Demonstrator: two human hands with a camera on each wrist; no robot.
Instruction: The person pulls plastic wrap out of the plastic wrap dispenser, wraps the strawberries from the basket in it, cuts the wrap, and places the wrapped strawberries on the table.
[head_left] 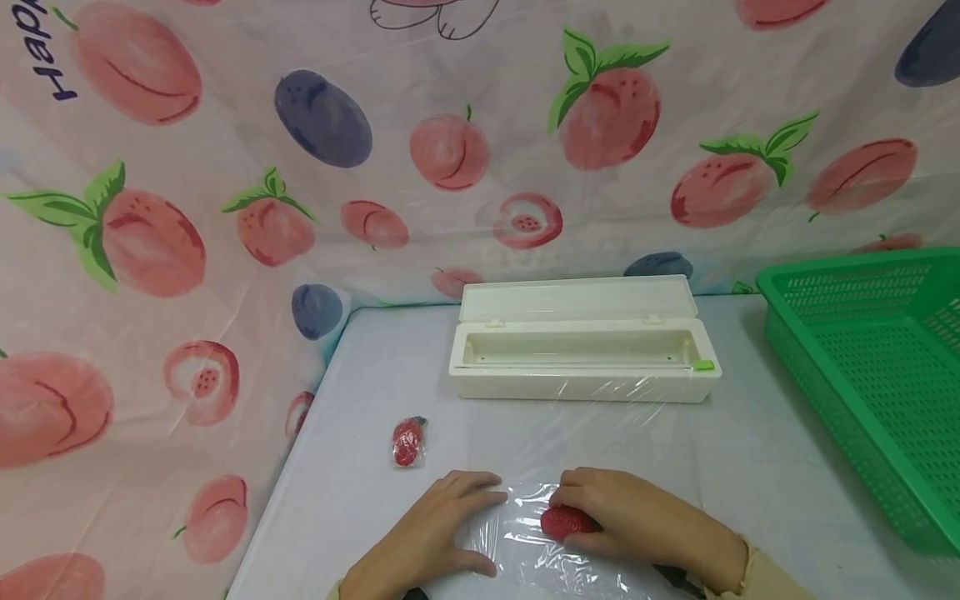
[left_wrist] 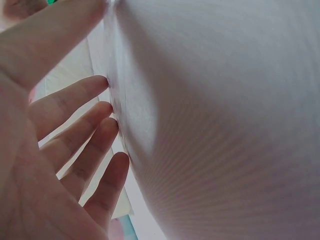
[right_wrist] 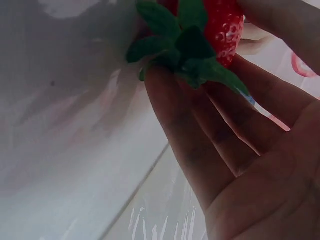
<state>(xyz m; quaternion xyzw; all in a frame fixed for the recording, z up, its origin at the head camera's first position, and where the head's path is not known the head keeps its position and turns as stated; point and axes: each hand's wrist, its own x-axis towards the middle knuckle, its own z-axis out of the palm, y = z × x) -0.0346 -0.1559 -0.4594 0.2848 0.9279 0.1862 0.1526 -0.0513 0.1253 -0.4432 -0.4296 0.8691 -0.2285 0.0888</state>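
Observation:
A red strawberry [head_left: 564,523] with green leaves lies on a sheet of clear cling film [head_left: 525,562] near the table's front edge. My right hand [head_left: 626,517] pinches it between thumb and fingers. In the right wrist view the leaves [right_wrist: 185,47] hang over the fingertips, and part of the red fruit is cut off at the top. Spread beside the strawberry, my left hand [head_left: 438,525] touches the film's left edge with its fingertips. Its fingers are nearly straight in the left wrist view. Farther left lies another strawberry [head_left: 407,443], wrapped in clear film.
Behind the hands stands a white film dispenser box [head_left: 585,387] with its lid up; film stretches from its front toward me. A small green slider [head_left: 703,365] sits on its right end. To the right is a green basket [head_left: 817,408]. A fruit-print cloth [head_left: 450,75] hangs behind.

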